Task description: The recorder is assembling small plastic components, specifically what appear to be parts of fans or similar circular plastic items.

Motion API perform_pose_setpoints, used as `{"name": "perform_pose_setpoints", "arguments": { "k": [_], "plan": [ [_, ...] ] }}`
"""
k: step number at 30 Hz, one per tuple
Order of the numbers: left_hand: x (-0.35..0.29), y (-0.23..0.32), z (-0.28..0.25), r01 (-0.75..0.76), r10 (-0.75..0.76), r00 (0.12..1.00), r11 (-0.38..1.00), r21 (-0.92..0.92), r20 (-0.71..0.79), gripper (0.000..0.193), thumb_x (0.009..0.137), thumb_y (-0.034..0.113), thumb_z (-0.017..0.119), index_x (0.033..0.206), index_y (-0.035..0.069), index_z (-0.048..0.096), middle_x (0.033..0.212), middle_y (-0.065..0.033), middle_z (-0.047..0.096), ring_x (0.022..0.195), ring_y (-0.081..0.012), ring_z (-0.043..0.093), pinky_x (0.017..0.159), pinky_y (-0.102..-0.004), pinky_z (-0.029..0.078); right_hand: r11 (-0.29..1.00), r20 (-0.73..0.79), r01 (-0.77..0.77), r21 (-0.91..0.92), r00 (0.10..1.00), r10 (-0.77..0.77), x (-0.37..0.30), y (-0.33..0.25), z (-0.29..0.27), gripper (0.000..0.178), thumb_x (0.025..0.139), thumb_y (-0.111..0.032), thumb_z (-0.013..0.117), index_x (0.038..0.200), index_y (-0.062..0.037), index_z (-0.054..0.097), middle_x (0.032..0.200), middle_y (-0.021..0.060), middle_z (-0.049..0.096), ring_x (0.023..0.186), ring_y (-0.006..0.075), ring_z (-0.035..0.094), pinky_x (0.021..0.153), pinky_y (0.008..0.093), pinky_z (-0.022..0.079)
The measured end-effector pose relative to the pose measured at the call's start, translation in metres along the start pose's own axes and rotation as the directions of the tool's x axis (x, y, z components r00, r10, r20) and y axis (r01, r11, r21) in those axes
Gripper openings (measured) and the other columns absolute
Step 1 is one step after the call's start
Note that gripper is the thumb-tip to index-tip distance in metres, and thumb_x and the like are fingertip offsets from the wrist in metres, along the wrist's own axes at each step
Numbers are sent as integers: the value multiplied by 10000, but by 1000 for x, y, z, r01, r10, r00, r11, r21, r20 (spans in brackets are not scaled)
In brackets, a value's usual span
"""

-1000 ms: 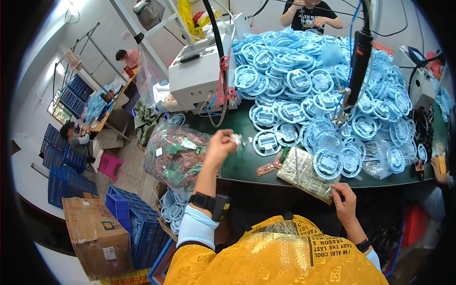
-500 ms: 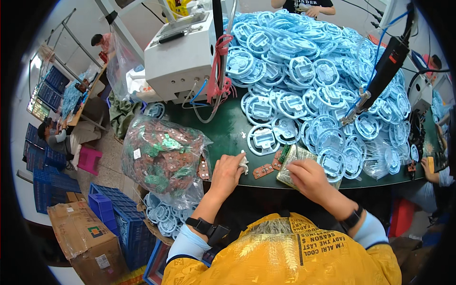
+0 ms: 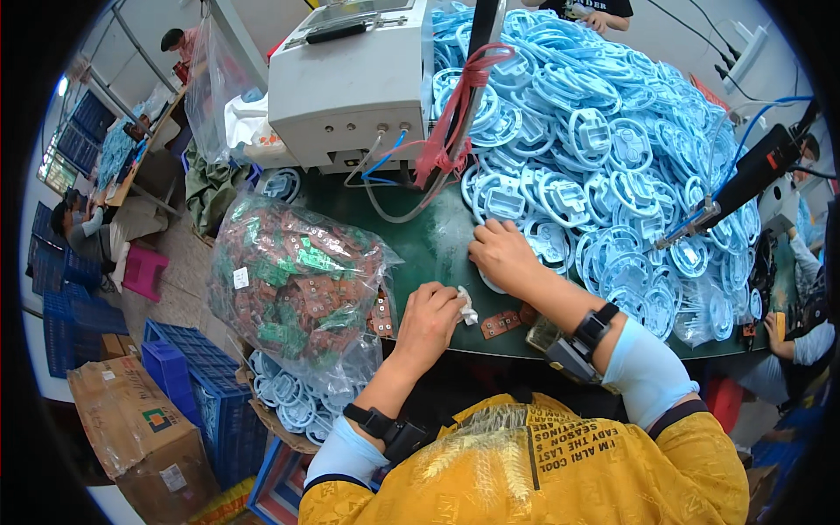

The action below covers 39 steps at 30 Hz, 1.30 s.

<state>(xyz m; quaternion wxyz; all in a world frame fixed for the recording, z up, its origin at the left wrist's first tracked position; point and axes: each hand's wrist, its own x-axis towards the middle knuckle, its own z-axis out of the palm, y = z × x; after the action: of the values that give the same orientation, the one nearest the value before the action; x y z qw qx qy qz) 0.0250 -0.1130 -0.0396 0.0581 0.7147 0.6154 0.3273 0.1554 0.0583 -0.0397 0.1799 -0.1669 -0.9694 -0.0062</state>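
My left hand [image 3: 429,320] rests near the front edge of the green table, its fingers closed on a crumpled white tissue [image 3: 467,306]. Reaching forward, my right hand [image 3: 506,255] has its fingers curled over a light-blue round plastic housing [image 3: 495,285] at the near edge of the pile; the hand hides most of that housing. Between my arms lies a brown circuit board [image 3: 500,324]. A clear-wrapped bundle [image 3: 544,334] is largely covered by my right forearm.
A big heap of blue plastic housings [image 3: 604,114] fills the table's far right side. To the left stand a bulging clear bag of circuit boards [image 3: 297,280] and a grey-white machine [image 3: 350,96]. A black tool [image 3: 761,166] hangs at right. Crates [image 3: 206,394] and a carton [image 3: 140,420] stand lower left.
My right hand has moved forward and left, from the wrapped bundle to a blue housing. My left hand still holds the tissue. The whole view has shifted slightly.
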Motion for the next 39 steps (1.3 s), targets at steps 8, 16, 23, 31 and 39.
{"name": "perform_pose_setpoints", "arguments": {
  "k": [8, 16, 23, 31, 39],
  "plan": [
    [75, -36, 22, 103, -92, 993, 983, 155, -77, 189, 708, 45, 707, 893, 81, 690, 911, -58, 529, 911, -270, 504, 764, -381, 407, 987, -92, -145, 63, 984, 150, -25, 13, -7, 78, 757, -141, 659, 730, -85, 612, 815, 45, 524, 857, 235, 512, 724, 359, 389],
    [121, -64, 61, 113, -80, 975, 982, 154, -206, 138, 748, 55, 688, 883, 78, 696, 869, -72, 554, 899, -282, 521, 762, -395, 422, 980, -99, -175, 95, 978, 184, -23, 11, -8, 112, 731, -129, 710, 801, -87, 634, 854, 30, 546, 868, 227, 526, 725, 362, 396],
    [67, -16, 43, 17, -15, 1000, 991, 131, -12, 207, 779, 49, 635, 983, 79, 659, 893, -67, 534, 900, -267, 503, 763, -385, 397, 983, -179, -153, 104, 969, 170, -28, 15, -6, 85, 754, -134, 665, 747, -83, 598, 818, 43, 532, 853, 243, 514, 708, 367, 393],
    [19, -1, -2, -71, 62, 997, 893, 445, 34, 176, 769, 100, 561, 914, 38, 639, 869, -66, 542, 874, -248, 523, 758, -380, 401, 984, -156, -153, 96, 974, 167, -29, 11, -10, 76, 754, -128, 662, 744, -84, 600, 806, 42, 529, 846, 236, 514, 716, 360, 384],
    [89, -76, 7, 72, -47, 997, 691, 720, -54, 113, 778, 99, 560, 849, 56, 636, 854, -88, 593, 891, -263, 560, 752, -383, 438, 987, -286, -96, 128, 949, 129, -22, 17, -53, 187, 787, -144, 692, 959, -103, 628, 859, 31, 568, 847, 224, 551, 725, 359, 395]
  ]
}}
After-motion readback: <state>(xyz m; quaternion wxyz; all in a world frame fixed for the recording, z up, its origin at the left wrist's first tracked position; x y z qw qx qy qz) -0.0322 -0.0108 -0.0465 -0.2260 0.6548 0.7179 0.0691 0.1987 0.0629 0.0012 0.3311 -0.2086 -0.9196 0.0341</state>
